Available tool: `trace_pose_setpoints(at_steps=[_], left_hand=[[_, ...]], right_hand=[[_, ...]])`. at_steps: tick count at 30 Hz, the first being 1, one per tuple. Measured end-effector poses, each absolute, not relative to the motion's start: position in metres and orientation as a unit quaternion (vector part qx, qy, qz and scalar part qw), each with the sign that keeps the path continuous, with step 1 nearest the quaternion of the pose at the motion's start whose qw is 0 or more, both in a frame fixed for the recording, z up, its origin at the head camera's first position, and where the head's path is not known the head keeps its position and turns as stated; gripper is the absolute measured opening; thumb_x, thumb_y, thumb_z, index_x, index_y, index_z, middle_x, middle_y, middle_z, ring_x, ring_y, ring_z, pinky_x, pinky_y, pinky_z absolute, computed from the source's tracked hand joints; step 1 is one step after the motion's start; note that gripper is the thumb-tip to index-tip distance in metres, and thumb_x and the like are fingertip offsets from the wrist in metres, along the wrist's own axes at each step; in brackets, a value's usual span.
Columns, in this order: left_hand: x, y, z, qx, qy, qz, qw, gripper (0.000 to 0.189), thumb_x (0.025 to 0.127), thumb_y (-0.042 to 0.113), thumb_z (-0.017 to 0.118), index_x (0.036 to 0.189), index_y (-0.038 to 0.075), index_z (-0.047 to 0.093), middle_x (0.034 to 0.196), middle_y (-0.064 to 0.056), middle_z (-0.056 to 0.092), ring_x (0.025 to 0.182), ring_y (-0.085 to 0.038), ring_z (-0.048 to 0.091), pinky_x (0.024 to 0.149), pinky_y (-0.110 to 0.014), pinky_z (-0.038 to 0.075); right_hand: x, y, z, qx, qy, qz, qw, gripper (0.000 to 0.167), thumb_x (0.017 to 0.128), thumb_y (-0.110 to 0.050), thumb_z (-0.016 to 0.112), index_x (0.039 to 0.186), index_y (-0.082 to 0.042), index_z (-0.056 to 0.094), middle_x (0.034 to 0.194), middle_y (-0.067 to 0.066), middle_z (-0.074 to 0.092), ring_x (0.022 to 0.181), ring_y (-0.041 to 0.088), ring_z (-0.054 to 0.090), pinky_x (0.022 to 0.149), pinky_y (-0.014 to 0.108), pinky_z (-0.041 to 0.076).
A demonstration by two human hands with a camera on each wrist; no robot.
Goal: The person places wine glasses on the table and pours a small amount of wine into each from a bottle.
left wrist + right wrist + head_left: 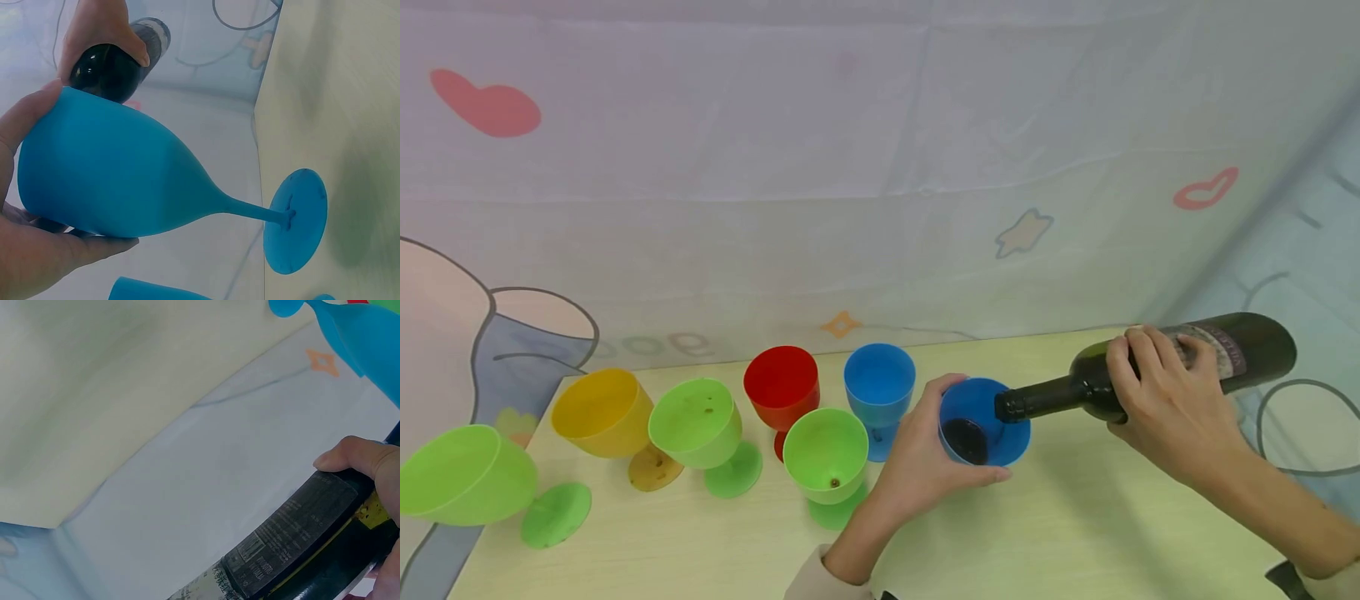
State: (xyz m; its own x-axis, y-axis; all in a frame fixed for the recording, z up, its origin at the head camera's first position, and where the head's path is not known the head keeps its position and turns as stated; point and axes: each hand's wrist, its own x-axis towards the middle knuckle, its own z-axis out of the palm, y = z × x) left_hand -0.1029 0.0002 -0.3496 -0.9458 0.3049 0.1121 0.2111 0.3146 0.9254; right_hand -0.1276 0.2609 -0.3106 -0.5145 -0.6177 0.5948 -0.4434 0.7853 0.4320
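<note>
My left hand [916,457] grips the bowl of a blue goblet [972,395], thumb on the near side and fingers round the far side. Dark liquid [966,440] lies in the bottom of its bowl. The left wrist view shows the goblet's stem and round foot [295,222], with the tabletop beyond. In my right hand [1176,408] is a dark green wine bottle [1262,346], gripped round its body and tilted neck-down to the left. Its mouth [1011,407] hangs over the goblet's rim. A dark label [297,519] shows in the right wrist view.
Left of my hands stand a second blue goblet [880,383], a red goblet [781,387], a yellow goblet [602,414] and several green goblets [826,454]. The pale tabletop [1075,517] meets a printed cloth backdrop [925,250] at the back.
</note>
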Motion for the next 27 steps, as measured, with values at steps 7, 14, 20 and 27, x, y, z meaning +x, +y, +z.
trace_pose_setpoints(at_steps=[7,14,20,27], left_hand=[[-0.101,0.001,-0.347,0.148,0.804,0.573,0.055,0.086,0.065,0.028,0.082,0.135,0.019,0.034,0.133,-0.004,0.044,0.122,-0.026,0.039,0.089,-0.046,0.043],[-0.101,0.001,-0.346,0.145,0.806,0.571,0.063,0.086,0.065,0.029,0.082,0.136,0.019,0.034,0.133,-0.004,0.044,0.122,-0.026,0.039,0.088,-0.045,0.044],[-0.101,0.000,-0.346,0.148,0.804,0.573,0.061,0.086,0.066,0.028,0.082,0.136,0.017,0.033,0.134,-0.004,0.043,0.122,-0.026,0.038,0.089,-0.046,0.043],[-0.102,0.000,-0.348,0.149,0.805,0.571,0.057,0.085,0.066,0.028,0.082,0.136,0.017,0.034,0.134,-0.004,0.043,0.122,-0.026,0.038,0.089,-0.046,0.043]], right_hand=[[-0.126,0.261,-0.315,0.301,-0.867,-0.102,0.384,0.083,0.030,-0.020,0.084,0.096,0.012,0.045,0.091,0.029,0.049,0.085,0.043,0.050,0.067,0.061,0.038],[-0.125,0.262,-0.318,0.297,-0.871,-0.083,0.384,0.076,0.033,-0.018,0.082,0.093,0.010,0.045,0.087,0.026,0.049,0.082,0.042,0.050,0.065,0.060,0.038],[-0.124,0.263,-0.323,0.292,-0.873,-0.070,0.384,0.073,0.034,-0.018,0.080,0.092,0.010,0.046,0.086,0.026,0.049,0.081,0.041,0.051,0.065,0.059,0.039],[-0.123,0.264,-0.327,0.285,-0.883,-0.058,0.370,0.072,0.036,-0.019,0.079,0.092,0.011,0.046,0.087,0.026,0.051,0.081,0.041,0.051,0.063,0.060,0.039]])
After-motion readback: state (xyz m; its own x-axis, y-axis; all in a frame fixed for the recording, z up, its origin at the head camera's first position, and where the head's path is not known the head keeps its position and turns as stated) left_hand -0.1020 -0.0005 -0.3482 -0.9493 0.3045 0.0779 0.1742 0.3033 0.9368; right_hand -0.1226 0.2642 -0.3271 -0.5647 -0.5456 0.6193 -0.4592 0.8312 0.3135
